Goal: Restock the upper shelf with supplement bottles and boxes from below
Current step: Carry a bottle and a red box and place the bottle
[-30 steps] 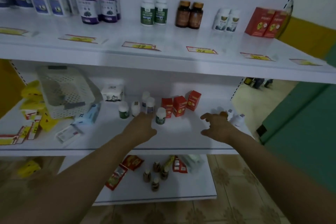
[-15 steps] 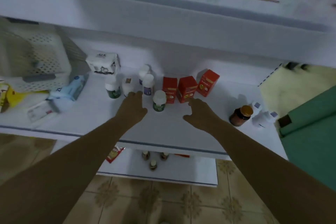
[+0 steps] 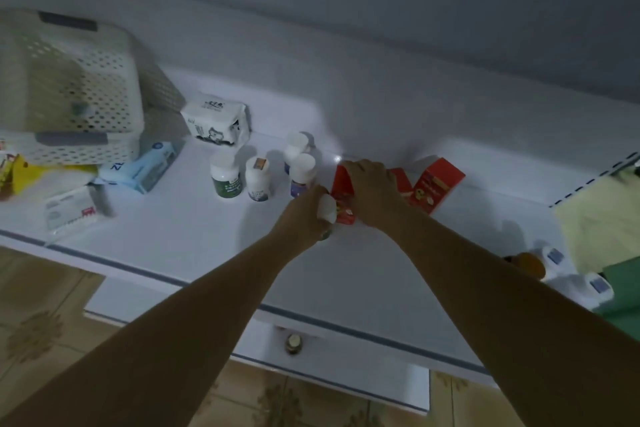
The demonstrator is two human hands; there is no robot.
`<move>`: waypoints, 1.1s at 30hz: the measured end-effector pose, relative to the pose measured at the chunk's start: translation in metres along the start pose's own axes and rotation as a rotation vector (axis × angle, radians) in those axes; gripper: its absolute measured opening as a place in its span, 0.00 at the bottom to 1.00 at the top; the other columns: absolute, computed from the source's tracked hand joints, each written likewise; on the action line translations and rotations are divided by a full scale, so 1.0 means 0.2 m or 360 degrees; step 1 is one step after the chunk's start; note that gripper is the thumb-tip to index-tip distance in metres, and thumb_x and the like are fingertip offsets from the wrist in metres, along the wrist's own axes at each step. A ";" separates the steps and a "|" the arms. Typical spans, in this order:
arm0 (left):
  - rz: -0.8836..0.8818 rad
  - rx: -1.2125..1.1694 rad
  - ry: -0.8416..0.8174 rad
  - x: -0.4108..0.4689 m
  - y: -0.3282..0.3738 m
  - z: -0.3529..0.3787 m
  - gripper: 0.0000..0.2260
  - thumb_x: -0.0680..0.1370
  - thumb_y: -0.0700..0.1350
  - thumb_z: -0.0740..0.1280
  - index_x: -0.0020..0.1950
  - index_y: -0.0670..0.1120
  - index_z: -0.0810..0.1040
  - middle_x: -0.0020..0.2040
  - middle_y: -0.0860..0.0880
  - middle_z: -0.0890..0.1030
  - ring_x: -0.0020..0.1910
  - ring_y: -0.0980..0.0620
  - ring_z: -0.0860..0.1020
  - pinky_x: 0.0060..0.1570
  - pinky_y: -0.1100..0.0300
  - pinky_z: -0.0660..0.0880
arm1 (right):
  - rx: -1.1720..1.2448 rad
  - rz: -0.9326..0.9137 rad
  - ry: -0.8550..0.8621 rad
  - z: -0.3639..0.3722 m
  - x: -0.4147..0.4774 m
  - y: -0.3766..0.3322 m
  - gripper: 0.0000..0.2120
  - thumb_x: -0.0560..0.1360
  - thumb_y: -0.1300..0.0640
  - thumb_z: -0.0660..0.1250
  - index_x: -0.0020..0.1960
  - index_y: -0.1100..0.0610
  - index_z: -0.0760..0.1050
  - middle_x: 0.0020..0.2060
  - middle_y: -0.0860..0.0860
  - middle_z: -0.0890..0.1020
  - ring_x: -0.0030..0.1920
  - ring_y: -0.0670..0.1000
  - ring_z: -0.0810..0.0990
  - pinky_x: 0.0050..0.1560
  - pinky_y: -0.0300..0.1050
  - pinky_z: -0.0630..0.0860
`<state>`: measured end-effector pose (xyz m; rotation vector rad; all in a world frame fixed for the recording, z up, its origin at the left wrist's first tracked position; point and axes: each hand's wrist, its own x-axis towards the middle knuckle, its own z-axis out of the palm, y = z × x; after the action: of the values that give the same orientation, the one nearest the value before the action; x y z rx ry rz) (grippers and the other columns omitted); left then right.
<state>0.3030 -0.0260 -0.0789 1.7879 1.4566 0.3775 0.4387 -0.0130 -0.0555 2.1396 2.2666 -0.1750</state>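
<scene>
On the white middle shelf (image 3: 194, 239), my left hand (image 3: 304, 215) grips a white-capped green-label bottle (image 3: 327, 210). My right hand (image 3: 372, 191) grips the top of a red box (image 3: 343, 194), the leftmost of three; a second red box is mostly hidden behind that hand. The third red box (image 3: 434, 185) stands free to the right. Left of my hands stand a green-label bottle (image 3: 225, 177), a white bottle (image 3: 258, 180) and two white-capped bottles (image 3: 301, 170). The upper shelf is out of view apart from its underside.
A perforated white basket (image 3: 69, 87) lies at the far left with a tissue pack (image 3: 216, 121), a blue pack (image 3: 149, 166) and small boxes near it. An amber bottle (image 3: 528, 265) and white bottles (image 3: 595, 288) lie at the shelf's right end. A lower shelf (image 3: 346, 367) holds a small bottle.
The view has dropped and moved closer, so the upper shelf has left the frame. My left hand took hold of the green-label bottle and my right hand closed on the leftmost red box.
</scene>
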 end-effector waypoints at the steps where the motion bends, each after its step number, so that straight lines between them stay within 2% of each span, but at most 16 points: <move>1: -0.0006 -0.0022 0.0007 -0.01 -0.01 -0.01 0.21 0.74 0.37 0.67 0.66 0.44 0.68 0.61 0.43 0.75 0.59 0.44 0.74 0.52 0.60 0.68 | 0.0043 -0.0018 0.0021 0.00 -0.02 0.00 0.28 0.75 0.49 0.65 0.72 0.56 0.61 0.67 0.56 0.69 0.67 0.59 0.68 0.66 0.53 0.63; 3: -0.0070 -0.0127 0.0013 -0.06 -0.04 -0.04 0.23 0.72 0.39 0.71 0.66 0.44 0.69 0.63 0.43 0.75 0.62 0.44 0.73 0.56 0.59 0.68 | 0.0127 -0.0048 -0.0002 -0.04 -0.06 0.00 0.29 0.75 0.50 0.66 0.71 0.58 0.62 0.66 0.57 0.70 0.66 0.58 0.70 0.66 0.52 0.65; 5: -0.0189 -0.0340 0.0020 -0.13 -0.04 -0.10 0.24 0.70 0.40 0.74 0.64 0.45 0.72 0.61 0.45 0.75 0.61 0.45 0.73 0.56 0.57 0.70 | 0.0328 0.0008 -0.0034 -0.10 -0.13 0.00 0.29 0.73 0.51 0.69 0.70 0.59 0.65 0.64 0.57 0.73 0.63 0.57 0.73 0.65 0.50 0.69; 8: -0.0263 -0.0634 0.0003 -0.29 -0.04 -0.20 0.18 0.68 0.40 0.76 0.54 0.46 0.75 0.49 0.49 0.77 0.51 0.50 0.75 0.45 0.62 0.71 | 0.0674 0.0148 -0.0024 -0.23 -0.27 -0.03 0.25 0.70 0.50 0.73 0.63 0.59 0.71 0.54 0.51 0.79 0.50 0.51 0.79 0.53 0.48 0.78; 10: -0.0242 -0.0801 -0.0015 -0.42 -0.03 -0.28 0.15 0.68 0.41 0.76 0.52 0.45 0.76 0.45 0.51 0.78 0.47 0.52 0.76 0.41 0.63 0.73 | 0.0857 0.0212 -0.0050 -0.33 -0.38 -0.06 0.26 0.69 0.49 0.74 0.62 0.55 0.71 0.51 0.47 0.76 0.49 0.47 0.76 0.44 0.40 0.76; 12: -0.0201 -0.1058 -0.0056 -0.58 -0.02 -0.36 0.14 0.69 0.41 0.75 0.53 0.44 0.79 0.48 0.48 0.81 0.51 0.49 0.78 0.50 0.57 0.76 | 0.1091 0.0252 -0.0037 -0.41 -0.52 -0.11 0.25 0.68 0.47 0.74 0.62 0.51 0.71 0.53 0.46 0.76 0.51 0.46 0.76 0.42 0.34 0.73; 13: -0.0164 -0.1193 -0.0090 -0.66 -0.01 -0.40 0.13 0.69 0.41 0.75 0.53 0.44 0.79 0.48 0.46 0.82 0.53 0.47 0.79 0.53 0.54 0.76 | 0.1241 0.0264 -0.0015 -0.45 -0.60 -0.15 0.23 0.69 0.46 0.74 0.60 0.49 0.72 0.54 0.45 0.77 0.51 0.45 0.77 0.44 0.34 0.73; 16: -0.0027 -0.1483 -0.0215 -0.91 0.06 -0.53 0.09 0.72 0.43 0.72 0.51 0.46 0.79 0.47 0.45 0.82 0.49 0.47 0.80 0.53 0.53 0.76 | 0.1756 0.0355 0.0035 -0.54 -0.86 -0.30 0.18 0.69 0.47 0.74 0.56 0.47 0.75 0.56 0.47 0.79 0.54 0.47 0.80 0.54 0.45 0.79; 19: 0.0091 -0.1632 -0.0321 -1.15 0.15 -0.66 0.09 0.70 0.46 0.71 0.47 0.47 0.76 0.47 0.42 0.80 0.44 0.47 0.80 0.49 0.52 0.77 | 0.2159 0.0477 0.0074 -0.65 -1.12 -0.48 0.22 0.68 0.50 0.75 0.60 0.52 0.75 0.55 0.52 0.81 0.53 0.51 0.82 0.52 0.46 0.80; 21: 0.0193 -0.1623 -0.0410 -1.31 0.22 -0.75 0.11 0.69 0.51 0.71 0.46 0.48 0.74 0.43 0.44 0.82 0.39 0.49 0.81 0.44 0.54 0.78 | 0.2389 0.0479 0.0142 -0.73 -1.28 -0.60 0.17 0.70 0.51 0.72 0.56 0.56 0.77 0.49 0.54 0.83 0.49 0.51 0.83 0.51 0.45 0.79; 23: 0.0311 -0.1643 -0.0500 -1.47 0.28 -0.83 0.13 0.69 0.52 0.69 0.47 0.48 0.73 0.38 0.45 0.83 0.35 0.49 0.81 0.44 0.54 0.78 | 0.2620 0.0429 0.0201 -0.82 -1.43 -0.71 0.13 0.72 0.51 0.70 0.52 0.58 0.78 0.45 0.55 0.83 0.45 0.52 0.82 0.55 0.49 0.78; 24: 0.0356 -0.1674 -0.0556 -1.54 0.31 -0.86 0.14 0.68 0.52 0.69 0.48 0.47 0.72 0.37 0.45 0.83 0.35 0.49 0.81 0.46 0.52 0.78 | 0.2718 0.0403 0.0230 -0.87 -1.50 -0.75 0.15 0.72 0.50 0.70 0.52 0.59 0.77 0.45 0.56 0.83 0.45 0.54 0.82 0.57 0.53 0.77; 26: 0.0434 -0.1726 -0.0639 -1.67 0.38 -0.93 0.17 0.69 0.51 0.70 0.51 0.45 0.70 0.36 0.43 0.81 0.33 0.47 0.80 0.46 0.51 0.78 | 0.2855 0.0354 0.0287 -0.97 -1.63 -0.84 0.22 0.68 0.46 0.71 0.55 0.61 0.76 0.46 0.59 0.82 0.44 0.56 0.82 0.58 0.57 0.76; 29: 0.0502 -0.1745 -0.0646 -1.82 0.49 -1.01 0.19 0.69 0.54 0.70 0.52 0.45 0.69 0.36 0.43 0.79 0.30 0.48 0.79 0.36 0.57 0.79 | 0.2922 0.0329 0.0423 -1.14 -1.78 -0.94 0.28 0.64 0.42 0.69 0.56 0.61 0.77 0.42 0.57 0.84 0.40 0.56 0.83 0.57 0.60 0.76; 31: 0.0529 -0.1737 -0.0696 -1.91 0.57 -1.05 0.18 0.68 0.56 0.69 0.47 0.44 0.72 0.34 0.45 0.79 0.27 0.50 0.78 0.31 0.60 0.78 | 0.2915 0.0293 0.0518 -1.23 -1.86 -0.98 0.28 0.64 0.41 0.68 0.54 0.62 0.78 0.41 0.57 0.84 0.40 0.57 0.82 0.58 0.61 0.75; 33: 0.0584 -0.1692 -0.0776 -1.99 0.64 -1.06 0.16 0.69 0.58 0.67 0.38 0.45 0.77 0.32 0.46 0.79 0.26 0.50 0.78 0.30 0.61 0.77 | 0.2882 0.0254 0.0548 -1.32 -1.93 -1.00 0.27 0.62 0.40 0.69 0.50 0.61 0.79 0.39 0.57 0.83 0.37 0.56 0.81 0.53 0.58 0.77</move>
<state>0.1322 -0.3168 0.2465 1.1102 0.3980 0.6795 0.2790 -0.3831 0.2548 2.7931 2.0273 -2.9106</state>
